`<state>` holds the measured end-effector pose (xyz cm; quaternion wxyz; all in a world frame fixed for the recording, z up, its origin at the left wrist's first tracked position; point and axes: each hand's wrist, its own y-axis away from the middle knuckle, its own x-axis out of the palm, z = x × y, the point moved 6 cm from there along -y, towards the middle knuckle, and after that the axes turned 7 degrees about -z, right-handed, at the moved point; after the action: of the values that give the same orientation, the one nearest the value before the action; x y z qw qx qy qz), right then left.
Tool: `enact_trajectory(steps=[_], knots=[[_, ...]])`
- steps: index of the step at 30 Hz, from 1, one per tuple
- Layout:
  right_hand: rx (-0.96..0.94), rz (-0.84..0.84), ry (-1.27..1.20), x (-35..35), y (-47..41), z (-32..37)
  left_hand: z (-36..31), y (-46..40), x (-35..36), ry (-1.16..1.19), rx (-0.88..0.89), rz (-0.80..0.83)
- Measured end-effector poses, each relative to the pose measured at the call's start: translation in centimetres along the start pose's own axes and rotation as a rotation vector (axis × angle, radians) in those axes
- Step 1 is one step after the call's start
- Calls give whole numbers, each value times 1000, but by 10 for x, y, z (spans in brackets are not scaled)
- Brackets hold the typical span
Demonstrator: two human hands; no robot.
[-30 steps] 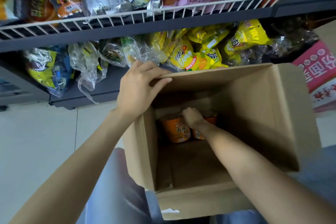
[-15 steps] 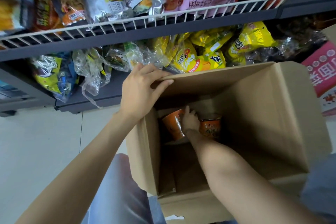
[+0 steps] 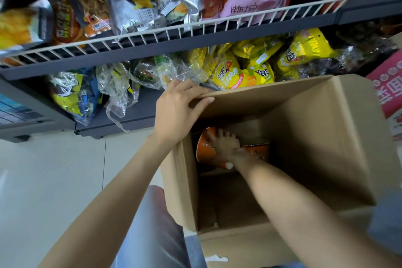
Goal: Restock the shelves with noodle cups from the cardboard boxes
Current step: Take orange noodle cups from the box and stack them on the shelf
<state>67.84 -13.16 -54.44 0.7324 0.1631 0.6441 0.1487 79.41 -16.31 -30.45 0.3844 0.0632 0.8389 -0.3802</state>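
Two noodle cups (image 3: 256, 150) in cardboard box (image 3: 322, 148) | right hand (image 3: 226, 146) fingers curled round tilted cup (image 3: 204, 146) | left hand (image 3: 178, 111) clamped on flap (image 3: 261, 95) | lift straight, flap held back

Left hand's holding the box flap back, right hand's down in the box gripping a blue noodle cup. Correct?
Not quite: the cup is orange, not blue. In the head view the left hand holds back the flap of the cardboard box, and the right hand is down inside it, gripping an orange noodle cup that is tipped over.
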Motion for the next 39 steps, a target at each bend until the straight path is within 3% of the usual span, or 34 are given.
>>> enact_trajectory(steps=[4,8,15,17,22,26,30,34,39], knots=[[-154,-41,-138,-76,38,-9,18,-15,4,4,-61,41],[-171,-146,-421,-157,92,-30,35,-39,18,-55,-95,150],[-169,-507,-1078,-251,150,-62,60,-59,16,-320,-267,459],[-192,-657,-1239,-274,156,-63,37,-77,-10,-185,-319,358],[-319,-1021,-1434,-359,174,-50,-56,-128,-87,692,-322,101],[-420,-1284,-1323,-436,184,-33,-92,-183,-118,756,-198,34],[-323,-1490,-1089,-492,184,-51,-123,-246,-124,803,-67,-73],[-258,-1559,-1032,-524,178,-98,-163,-297,-117,569,144,-216],[-117,-1738,-966,-544,165,-152,-169,-346,-85,-124,228,-276]])
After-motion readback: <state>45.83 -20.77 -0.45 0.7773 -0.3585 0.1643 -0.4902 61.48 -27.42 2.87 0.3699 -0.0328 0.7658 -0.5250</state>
